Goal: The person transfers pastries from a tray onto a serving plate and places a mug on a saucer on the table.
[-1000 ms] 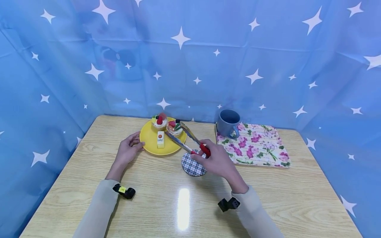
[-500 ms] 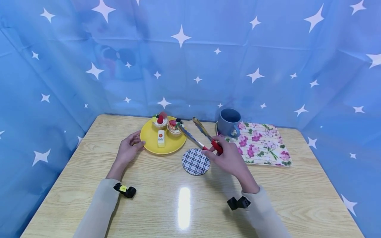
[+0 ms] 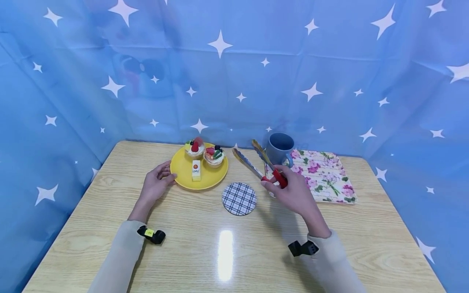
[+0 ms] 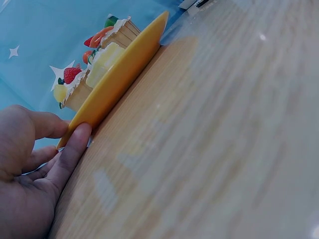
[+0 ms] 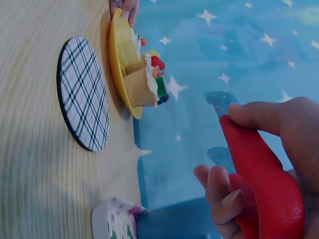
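My left hand (image 3: 155, 185) pinches the left rim of a yellow plate (image 3: 210, 179) between thumb and fingers, also seen in the left wrist view. On the plate stand two cupcakes (image 3: 194, 149) topped with cream and fruit, and a small rectangular cake (image 3: 196, 171). My right hand (image 3: 294, 193) grips the red handles of metal tongs (image 3: 249, 163). Their arms are spread, with nothing between the tips, held above the table between plate and mug. In the right wrist view, the red handle (image 5: 259, 174) lies under my thumb.
A round plaid coaster (image 3: 239, 199) lies on the wooden table, in front of the plate and to its right. A blue mug (image 3: 279, 148) stands at the back left corner of a floral tray (image 3: 322, 179). Behind the table hangs a blue star curtain (image 3: 234, 73).
My right hand has moved to the right with the tongs, away from the cupcake on the plate's right side. My left hand and the plate have stayed in place.
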{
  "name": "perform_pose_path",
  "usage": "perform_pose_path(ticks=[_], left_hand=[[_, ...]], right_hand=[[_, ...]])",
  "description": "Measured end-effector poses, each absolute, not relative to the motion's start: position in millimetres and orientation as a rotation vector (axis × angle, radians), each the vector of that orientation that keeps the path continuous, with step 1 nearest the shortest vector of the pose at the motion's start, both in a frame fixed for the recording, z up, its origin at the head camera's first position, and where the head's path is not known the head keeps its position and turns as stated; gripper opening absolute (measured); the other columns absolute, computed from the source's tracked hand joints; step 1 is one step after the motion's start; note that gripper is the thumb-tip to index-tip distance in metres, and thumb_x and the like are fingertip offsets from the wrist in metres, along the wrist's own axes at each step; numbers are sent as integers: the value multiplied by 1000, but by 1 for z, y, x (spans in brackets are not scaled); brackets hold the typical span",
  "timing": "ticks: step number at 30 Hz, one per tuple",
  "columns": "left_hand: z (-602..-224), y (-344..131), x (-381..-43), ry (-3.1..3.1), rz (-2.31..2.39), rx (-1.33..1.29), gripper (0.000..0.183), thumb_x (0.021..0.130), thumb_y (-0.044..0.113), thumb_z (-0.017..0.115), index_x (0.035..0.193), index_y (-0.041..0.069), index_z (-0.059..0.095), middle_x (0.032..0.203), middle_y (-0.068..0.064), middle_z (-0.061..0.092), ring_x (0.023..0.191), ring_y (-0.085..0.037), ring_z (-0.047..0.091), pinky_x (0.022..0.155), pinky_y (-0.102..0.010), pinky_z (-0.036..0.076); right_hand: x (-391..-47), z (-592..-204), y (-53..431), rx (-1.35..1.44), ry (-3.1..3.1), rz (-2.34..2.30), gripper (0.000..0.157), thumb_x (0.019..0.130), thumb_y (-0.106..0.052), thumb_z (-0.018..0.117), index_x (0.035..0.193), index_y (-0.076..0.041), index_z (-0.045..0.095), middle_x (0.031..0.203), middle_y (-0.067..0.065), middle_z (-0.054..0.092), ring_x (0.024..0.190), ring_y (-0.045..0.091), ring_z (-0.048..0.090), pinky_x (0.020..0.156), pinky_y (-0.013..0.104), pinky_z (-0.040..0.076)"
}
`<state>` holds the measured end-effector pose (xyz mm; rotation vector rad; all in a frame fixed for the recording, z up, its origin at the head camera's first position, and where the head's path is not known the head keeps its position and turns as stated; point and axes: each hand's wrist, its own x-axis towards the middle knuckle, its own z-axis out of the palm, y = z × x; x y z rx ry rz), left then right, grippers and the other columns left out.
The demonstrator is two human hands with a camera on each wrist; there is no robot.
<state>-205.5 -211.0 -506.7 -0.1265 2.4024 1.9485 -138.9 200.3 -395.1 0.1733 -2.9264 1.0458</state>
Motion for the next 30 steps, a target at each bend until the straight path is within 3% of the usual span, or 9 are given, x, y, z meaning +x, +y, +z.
perform_pose_path(ticks=[8, 30], left_hand=[[-506, -210, -205, 2418, 1938, -106, 63, 101, 11, 65, 159, 12, 39, 134, -21, 54, 103, -4, 61, 86, -20, 65], [-507, -212, -206, 2397, 1956, -137, 63, 101, 8, 64, 158, 14, 40, 129, -16, 54, 105, -9, 59, 85, -22, 66]], right_hand=[[-135, -392, 216, 125, -2924, 1014, 70, 94, -47, 73, 147, -6, 52, 109, 13, 72, 79, 23, 58, 59, 29, 49], [-131, -384, 257, 1, -2860, 955, 74, 97, -53, 65, 149, -2, 47, 115, 24, 67, 84, 30, 59, 59, 29, 47]])
